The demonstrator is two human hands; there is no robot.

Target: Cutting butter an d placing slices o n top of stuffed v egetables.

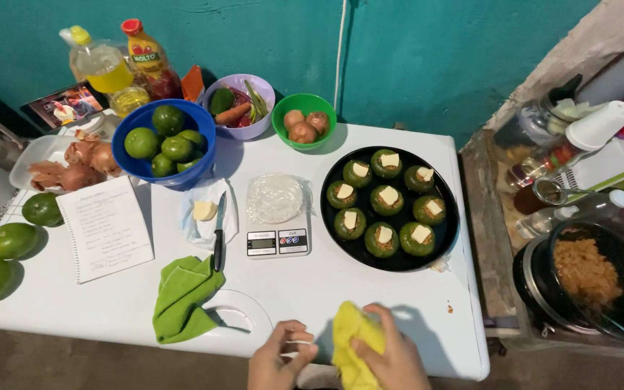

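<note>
crumpled yellow cloth (353, 339) at white table's near edge

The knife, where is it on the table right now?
In the head view, the knife lies left of centre on the white table, between the green cloth and the digital scale, its blade pointing at the butter piece.

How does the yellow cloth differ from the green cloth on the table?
The yellow cloth is bunched in the right hand at the table's near edge; the green cloth lies loose, untouched. The yellow cloth is held upright; the green cloth is spread flat and folded. Both look soft and crumpled.
</note>
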